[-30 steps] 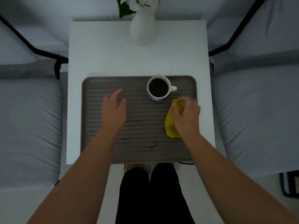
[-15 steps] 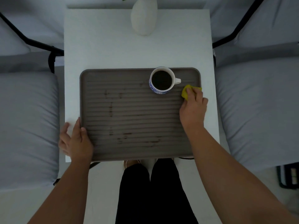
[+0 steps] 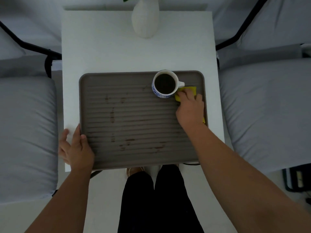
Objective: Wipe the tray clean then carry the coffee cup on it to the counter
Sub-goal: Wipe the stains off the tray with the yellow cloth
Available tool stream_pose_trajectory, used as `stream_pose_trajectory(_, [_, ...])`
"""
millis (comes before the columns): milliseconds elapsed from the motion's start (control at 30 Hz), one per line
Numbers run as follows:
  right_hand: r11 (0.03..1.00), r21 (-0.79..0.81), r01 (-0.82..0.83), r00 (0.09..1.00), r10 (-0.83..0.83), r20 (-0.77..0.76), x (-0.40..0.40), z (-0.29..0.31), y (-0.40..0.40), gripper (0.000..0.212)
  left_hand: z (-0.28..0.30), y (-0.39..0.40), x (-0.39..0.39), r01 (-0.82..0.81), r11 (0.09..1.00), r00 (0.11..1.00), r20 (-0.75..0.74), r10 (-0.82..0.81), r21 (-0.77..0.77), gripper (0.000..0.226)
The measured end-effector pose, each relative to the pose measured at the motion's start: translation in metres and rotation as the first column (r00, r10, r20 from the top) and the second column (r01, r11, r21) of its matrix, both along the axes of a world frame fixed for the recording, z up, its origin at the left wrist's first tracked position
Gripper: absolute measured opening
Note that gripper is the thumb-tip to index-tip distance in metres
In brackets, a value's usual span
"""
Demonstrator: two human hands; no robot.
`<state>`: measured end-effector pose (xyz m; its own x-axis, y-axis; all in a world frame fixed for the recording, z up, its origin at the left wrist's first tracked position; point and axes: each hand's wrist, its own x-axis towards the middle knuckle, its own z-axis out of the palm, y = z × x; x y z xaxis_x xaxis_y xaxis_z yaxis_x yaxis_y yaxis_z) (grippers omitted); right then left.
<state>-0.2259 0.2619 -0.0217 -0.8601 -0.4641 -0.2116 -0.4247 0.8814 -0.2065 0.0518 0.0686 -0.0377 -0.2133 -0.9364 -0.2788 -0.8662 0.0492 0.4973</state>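
A brown ribbed tray [image 3: 101, 81] lies on the white table, with dark coffee stains across its left and front parts. A blue-and-white cup [image 3: 165, 84] full of coffee stands at the tray's far right, handle pointing right. My right hand [image 3: 191, 110] presses a yellow cloth [image 3: 189, 90] onto the tray just right of the cup, below its handle. My left hand [image 3: 75, 147] grips the tray's front left edge, thumb on the rim.
A white vase [image 3: 145, 19] with green leaves stands at the table's far edge. The white table [image 3: 117, 52] sits between two grey cushioned chairs [image 3: 25, 132] [image 3: 269, 106] with black frames. My dark trousers show below the tray.
My left hand left the tray's middle and took hold of its front left edge. My right hand slid the cloth from the tray's right edge inward, up against the cup.
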Motion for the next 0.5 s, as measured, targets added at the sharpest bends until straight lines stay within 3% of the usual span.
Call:
stream_pose_trajectory(67, [1.000, -0.003, -0.008, 1.000, 0.008, -0.009, -0.004, -0.001, 0.006, 0.051, 0.000, 0.000, 0.000, -0.004, 1.000, 1.000, -0.002, 0.004, 0.015, 0.039])
stream_pose_trajectory(200, [0.983, -0.027, 0.182, 0.983, -0.182, -0.004, -0.002, -0.005, 0.019, 0.057, 0.003, 0.001, -0.001, -0.008, 1.000, 1.000, 0.000, 0.008, 0.017, 0.039])
stream_pose_trajectory(433, [0.992, -0.053, -0.118, 0.992, 0.120, 0.026, 0.080, -0.005, -0.004, 0.062, 0.006, -0.002, 0.000, 0.026, 0.998, 0.999, 0.029, -0.027, 0.050, 0.040])
stream_pose_trajectory(500, [0.998, -0.059, -0.030, 0.999, 0.031, 0.017, 0.068, -0.007, 0.007, 0.056, 0.008, -0.002, 0.000, 0.040, 0.998, 0.999, 0.034, -0.041, 0.052, 0.041])
